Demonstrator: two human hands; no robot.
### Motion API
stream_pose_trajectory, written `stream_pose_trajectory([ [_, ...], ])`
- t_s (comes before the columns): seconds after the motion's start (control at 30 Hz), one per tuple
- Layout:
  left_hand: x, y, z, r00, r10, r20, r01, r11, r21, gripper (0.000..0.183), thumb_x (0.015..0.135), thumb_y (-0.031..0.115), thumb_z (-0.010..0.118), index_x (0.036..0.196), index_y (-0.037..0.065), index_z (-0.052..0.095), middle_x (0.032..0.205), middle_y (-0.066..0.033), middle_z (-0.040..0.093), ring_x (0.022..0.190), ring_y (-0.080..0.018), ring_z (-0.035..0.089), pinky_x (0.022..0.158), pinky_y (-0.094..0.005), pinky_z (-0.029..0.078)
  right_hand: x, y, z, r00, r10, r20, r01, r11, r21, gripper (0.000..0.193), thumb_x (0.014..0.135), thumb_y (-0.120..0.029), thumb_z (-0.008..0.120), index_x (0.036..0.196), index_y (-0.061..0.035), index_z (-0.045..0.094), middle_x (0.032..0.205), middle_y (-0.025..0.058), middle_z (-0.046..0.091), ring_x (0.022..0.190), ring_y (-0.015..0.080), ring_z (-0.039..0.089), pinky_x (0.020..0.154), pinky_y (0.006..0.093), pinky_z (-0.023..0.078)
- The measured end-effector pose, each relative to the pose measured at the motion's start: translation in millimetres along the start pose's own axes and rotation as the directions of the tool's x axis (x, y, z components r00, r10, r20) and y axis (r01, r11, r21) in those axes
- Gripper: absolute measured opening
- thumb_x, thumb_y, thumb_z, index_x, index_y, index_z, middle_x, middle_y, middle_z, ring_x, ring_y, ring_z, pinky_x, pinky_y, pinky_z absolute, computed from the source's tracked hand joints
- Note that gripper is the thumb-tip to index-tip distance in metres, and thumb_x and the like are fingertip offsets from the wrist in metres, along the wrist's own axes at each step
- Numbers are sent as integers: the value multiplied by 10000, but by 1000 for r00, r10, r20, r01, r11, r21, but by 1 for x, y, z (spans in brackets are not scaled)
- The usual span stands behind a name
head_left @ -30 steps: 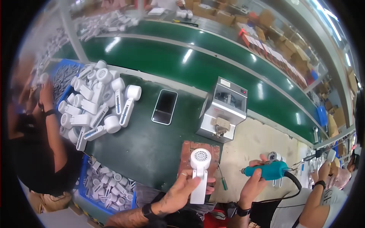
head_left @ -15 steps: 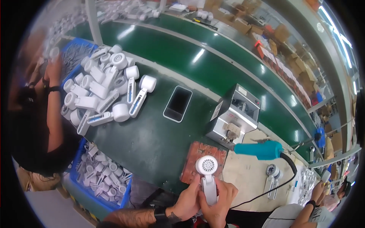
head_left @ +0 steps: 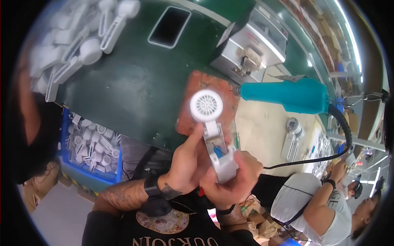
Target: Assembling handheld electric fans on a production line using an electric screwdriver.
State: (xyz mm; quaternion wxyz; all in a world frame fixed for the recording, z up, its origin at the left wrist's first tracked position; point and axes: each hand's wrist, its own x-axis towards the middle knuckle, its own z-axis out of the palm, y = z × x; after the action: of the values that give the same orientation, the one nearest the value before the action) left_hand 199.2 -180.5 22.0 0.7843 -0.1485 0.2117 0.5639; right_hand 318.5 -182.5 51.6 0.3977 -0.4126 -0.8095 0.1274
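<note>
A white handheld fan (head_left: 206, 105) with a round slotted grille points away from me, its head above a worn reddish block (head_left: 190, 88). My left hand (head_left: 186, 166) grips its handle from the left side. My right hand (head_left: 236, 176) holds the white handle cover (head_left: 225, 166), tilted off the lower handle. Between cover and handle a blue part (head_left: 219, 151) and thin wire show inside. The fingers of both hands are closed, partly hiding the handle.
A teal power tool (head_left: 283, 94) with a black cord lies right of the block, before a silver machine (head_left: 248, 45). Another fan (head_left: 291, 141) rests at right. White fans (head_left: 74, 49) pile up at left above a blue bin (head_left: 92, 174) of parts. A phone (head_left: 170, 26) lies beyond; co-workers sit either side.
My view has tipped down, so the bench appears higher. The fan's handle, closed before, now has its cover lifted, exposing the blue part. My right hand has shifted onto the cover.
</note>
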Motion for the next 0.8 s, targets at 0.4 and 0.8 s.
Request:
stream_pose_trajectory([
  [0.4,-6,-14,-10,987,152,59,-163,917,365,330,1015,113,503,1317,-20,517,1107,-127,642,995,-226,633,916,-378,516,-33,28,-9,882,451,-141,-369,844,389,668,910,-307,719,1385,42,406,1269,169,550,889,178,565,793,310,469],
  [0.8,-3,-15,-13,976,183,120,-213,917,338,353,1039,211,484,1317,-2,523,1148,-134,649,1088,-236,613,999,-402,468,-26,26,-12,926,376,27,-372,899,229,619,900,-277,729,1350,47,454,1206,121,537,981,181,555,884,325,460],
])
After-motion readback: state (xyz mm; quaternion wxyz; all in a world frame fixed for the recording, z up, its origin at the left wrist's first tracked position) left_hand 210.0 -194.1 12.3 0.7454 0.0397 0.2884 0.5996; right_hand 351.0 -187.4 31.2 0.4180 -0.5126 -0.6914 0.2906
